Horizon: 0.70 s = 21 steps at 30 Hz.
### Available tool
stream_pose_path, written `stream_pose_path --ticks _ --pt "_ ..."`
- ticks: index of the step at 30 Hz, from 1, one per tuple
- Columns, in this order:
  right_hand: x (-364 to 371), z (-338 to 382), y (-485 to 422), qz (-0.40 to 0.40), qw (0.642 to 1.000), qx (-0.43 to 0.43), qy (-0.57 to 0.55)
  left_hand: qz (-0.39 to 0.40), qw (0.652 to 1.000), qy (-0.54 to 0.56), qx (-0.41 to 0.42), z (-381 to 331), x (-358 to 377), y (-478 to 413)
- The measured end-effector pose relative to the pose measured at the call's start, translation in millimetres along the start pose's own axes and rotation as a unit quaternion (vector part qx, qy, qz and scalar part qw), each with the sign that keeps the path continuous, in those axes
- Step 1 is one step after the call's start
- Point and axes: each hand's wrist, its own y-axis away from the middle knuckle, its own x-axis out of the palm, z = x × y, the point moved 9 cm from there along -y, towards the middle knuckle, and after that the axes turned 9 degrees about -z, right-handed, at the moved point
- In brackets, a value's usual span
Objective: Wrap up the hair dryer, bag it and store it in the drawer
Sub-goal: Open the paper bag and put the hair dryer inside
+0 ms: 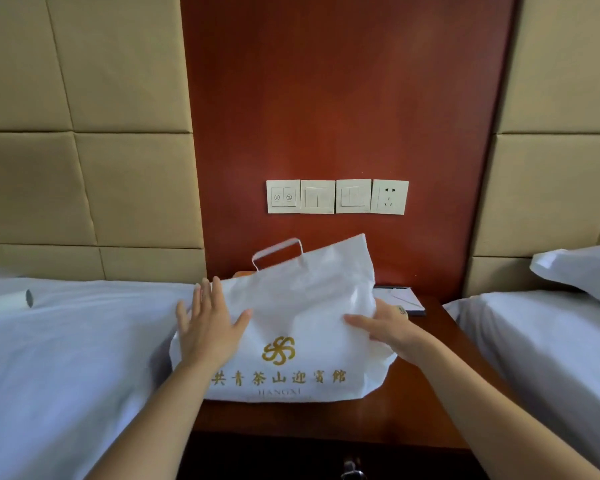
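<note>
Left hand point(210, 325) flat — crinkled white bag point(302, 306)

A red-brown wall panel point(343, 98) stands between two soft tan padded walls point(84, 133). On it sit three white switches point(317, 196) in a row, with a plug socket point(389, 197) just beside them. A white bed point(66, 358) lies on each side. A pillow point(582, 268) rests on the right bed point(551, 341).

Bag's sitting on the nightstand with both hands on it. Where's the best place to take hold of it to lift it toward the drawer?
Probably the white loop handle at the top edge of the bag, reached from above. It stands clear, while the body is soft, crinkled and bulging. The left hand lies flat on the bag; the right hand pinches its side, so either could shift its grip up.
</note>
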Motion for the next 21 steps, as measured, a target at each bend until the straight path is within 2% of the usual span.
stream_pose_path --ticks 2,4,5,7,9,12,13,16,18,21 --pt "7.8 -1.2 4.9 0.044 0.998 0.001 0.036 -0.087 0.995 -0.003 0.044 -18.2 -9.8 4.6" --pt "7.4 3.3 3.9 0.033 0.997 -0.02 0.065 -0.158 0.975 0.071 0.142 -51.9 -19.6 16.6" --pt "6.2 7.9 2.9 0.016 0.996 -0.04 0.083 -0.168 0.958 0.106 0.205 -72.3 -22.6 25.5" --pt "6.7 18.6 1.4 -0.022 0.993 -0.075 0.093 -0.131 0.931 0.143 0.309 -111.7 -20.2 45.2" --pt "7.7 33.0 2.9 -0.063 0.987 -0.108 0.103 -0.068 0.924 0.141 0.348 -140.0 -16.0 59.4" --pt "6.7 40.3 2.7 -0.086 0.983 -0.124 0.109 0.037 0.948 0.101 0.3 -146.4 9.5 57.2" --pt "7.0 37.4 2.7 -0.065 0.989 -0.107 0.075 0.049 0.955 0.08 0.281 -142.4 16.5 53.4" --pt "13.2 13.8 7.0 0.066 0.998 -0.011 -0.008 0.083 0.966 0.038 0.24 -126.7 38.7 45.9" --pt "13.5 -1.2 12.2 0.121 0.992 0.016 0.039 0.111 0.967 0.028 0.229 -118.6 54.2 47.6" --pt "6.3 -10.3 13.9 0.103 0.977 -0.028 0.184 0.124 0.968 0.043 0.214 -111.6 64.9 46.9"
